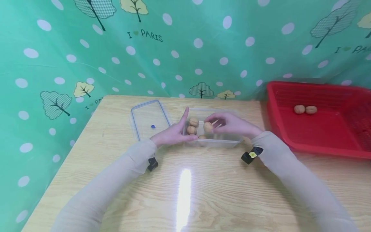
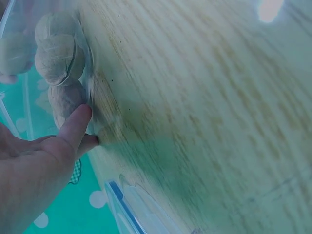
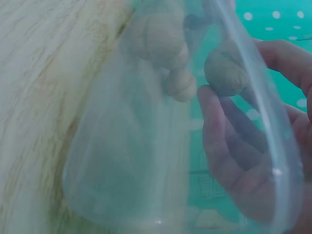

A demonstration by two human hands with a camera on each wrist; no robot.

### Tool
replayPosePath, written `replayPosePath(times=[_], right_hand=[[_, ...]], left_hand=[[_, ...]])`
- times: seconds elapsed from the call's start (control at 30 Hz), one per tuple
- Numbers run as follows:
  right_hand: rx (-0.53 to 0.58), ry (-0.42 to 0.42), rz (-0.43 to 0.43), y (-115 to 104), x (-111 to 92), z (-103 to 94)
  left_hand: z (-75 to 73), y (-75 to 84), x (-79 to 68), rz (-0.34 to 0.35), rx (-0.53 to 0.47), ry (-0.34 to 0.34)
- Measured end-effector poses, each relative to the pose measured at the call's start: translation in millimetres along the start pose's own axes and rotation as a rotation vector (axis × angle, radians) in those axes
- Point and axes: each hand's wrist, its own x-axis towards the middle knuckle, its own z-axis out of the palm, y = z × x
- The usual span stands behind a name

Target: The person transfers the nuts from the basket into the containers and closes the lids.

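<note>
My right hand (image 1: 232, 124) pinches a walnut (image 1: 207, 127) between thumb and fingers inside a clear plastic container (image 1: 223, 141). Through the container's wall, the right wrist view shows this walnut (image 3: 225, 73) at the fingertips. Several other walnuts (image 1: 191, 130) sit at the container's left end, one partly hidden by the front rim. There my left hand (image 1: 174, 132) rests against the container, thumb and forefinger spread straight along its edges. In the left wrist view, a fingertip of the left hand (image 2: 46, 156) lies right at the wall, beside the walnuts (image 2: 59, 58).
A clear lid (image 1: 149, 117) with a blue seal lies on the wooden table (image 1: 139, 199), left of the container. To the right stands a red plastic basket (image 1: 318, 132) with two walnuts (image 1: 305, 110) in it. A green patterned cloth (image 1: 174, 42) hangs behind the table.
</note>
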Motion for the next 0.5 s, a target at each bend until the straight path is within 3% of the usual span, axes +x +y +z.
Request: replayPosePath(times=[0.23, 0.5], right_hand=[[-0.025, -0.039, 0.019, -0.8, 8.6, 7.0], [0.04, -0.073, 0.035, 3.0, 18.1, 12.7]], left_hand=[[-0.7, 1.5, -0.7, -0.001, 0.015, -0.004], [-1.5, 2.2, -1.4, -0.015, 0.02, -0.013]])
